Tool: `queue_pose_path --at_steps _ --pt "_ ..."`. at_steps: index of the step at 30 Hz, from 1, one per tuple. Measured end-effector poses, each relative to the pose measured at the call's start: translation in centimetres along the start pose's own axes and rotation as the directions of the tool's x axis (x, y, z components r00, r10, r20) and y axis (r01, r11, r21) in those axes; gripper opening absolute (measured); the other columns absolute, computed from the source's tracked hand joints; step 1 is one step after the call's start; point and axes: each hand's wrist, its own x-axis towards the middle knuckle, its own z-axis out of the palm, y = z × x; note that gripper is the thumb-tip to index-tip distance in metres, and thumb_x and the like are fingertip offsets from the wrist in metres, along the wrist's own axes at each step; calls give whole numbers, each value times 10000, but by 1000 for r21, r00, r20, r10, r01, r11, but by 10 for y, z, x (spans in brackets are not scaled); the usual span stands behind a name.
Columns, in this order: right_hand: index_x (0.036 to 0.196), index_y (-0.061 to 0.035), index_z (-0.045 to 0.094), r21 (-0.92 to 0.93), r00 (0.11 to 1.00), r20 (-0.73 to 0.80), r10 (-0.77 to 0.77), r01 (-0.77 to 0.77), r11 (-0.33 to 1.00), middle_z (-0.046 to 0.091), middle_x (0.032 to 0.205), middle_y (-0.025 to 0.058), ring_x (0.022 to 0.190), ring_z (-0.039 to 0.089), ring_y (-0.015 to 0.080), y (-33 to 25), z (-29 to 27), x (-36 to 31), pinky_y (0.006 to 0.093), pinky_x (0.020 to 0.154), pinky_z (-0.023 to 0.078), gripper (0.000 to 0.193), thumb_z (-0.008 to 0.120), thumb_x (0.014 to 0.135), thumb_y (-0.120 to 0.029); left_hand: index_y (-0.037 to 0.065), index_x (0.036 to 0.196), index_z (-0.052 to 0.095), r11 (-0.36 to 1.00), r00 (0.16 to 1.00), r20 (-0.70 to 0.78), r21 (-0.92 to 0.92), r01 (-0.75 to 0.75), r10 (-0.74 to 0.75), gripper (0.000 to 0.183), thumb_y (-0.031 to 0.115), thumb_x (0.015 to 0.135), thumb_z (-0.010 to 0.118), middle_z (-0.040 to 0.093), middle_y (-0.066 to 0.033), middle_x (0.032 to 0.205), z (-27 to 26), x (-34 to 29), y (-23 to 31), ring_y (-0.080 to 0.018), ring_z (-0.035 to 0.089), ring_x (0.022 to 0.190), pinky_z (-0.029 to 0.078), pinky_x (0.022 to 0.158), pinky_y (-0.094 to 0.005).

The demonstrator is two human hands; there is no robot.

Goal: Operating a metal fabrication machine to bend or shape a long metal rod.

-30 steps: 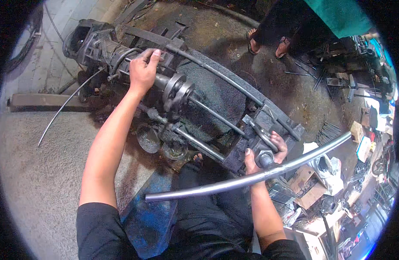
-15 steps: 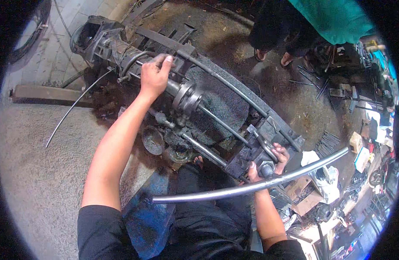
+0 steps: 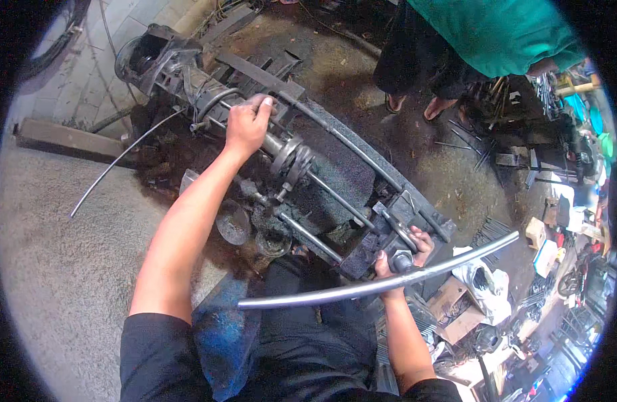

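Observation:
A long, dark, greasy machine (image 3: pixel 322 124) with parallel steel rods lies diagonally in front of me. My left hand (image 3: pixel 247 126) is closed in a fist over its upper part, thumb up; what it grips is hidden. Just to its right sits a round metal chuck (image 3: pixel 292 159), partly blurred, with a steel rod (image 3: pixel 342 201) running from it. At the near right end, my right hand (image 3: pixel 421 245) curls around a bolt-like fitting (image 3: pixel 403 261), thumb on one side and fingers on the other. Beside those fingers is a short dark lever (image 3: pixel 397 226). A long shiny metal bar (image 3: pixel 342 292) crosses before my right wrist.
A person in a green garment (image 3: pixel 496 33) stands at the far right. Metal rods (image 3: pixel 466 144) lie on the floor there. A cardboard box (image 3: pixel 456 308) and a white plastic bag (image 3: pixel 493 291) are at the right. A thin curved rod (image 3: pixel 117 161) sticks out to the left.
The view has shifted slightly. Both hands keep their places on the machine. The chuck looks turned, a bolt now standing out near its lower side. The other person shows more at the top right.

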Motion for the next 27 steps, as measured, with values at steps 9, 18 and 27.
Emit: queue_pose_path --at_steps 9,18,27 --pt "1210 -19 558 -527 913 254 320 -147 837 543 1252 264 1159 543 380 -98 -37 25 438 981 422 598 774 695 -233 24 890 640 998 997 40 2 66 -66 301 289 923 502 643 -223 846 -1 -3 3 -418 616 831 473 705 -486" --pt "679 -38 576 -598 956 282 -84 244 764 615 671 153 667 627 356 -130 -22 87 449 620 489 233 678 740 -238 10 1034 656 965 994 -100 -262 21 -48 245 189 896 562 674 -194 980 -34 -54 28 -363 644 943 495 833 -402" --pt "789 -80 666 -708 891 411 190 181 683 677 828 157 812 651 367 -142 -29 99 466 726 517 284 649 722 -355 -8 1089 622 952 944 -306 232 198 -122 245 82 863 588 615 -181 1123 -156 -264 -6 -353 573 1078 431 965 -427"
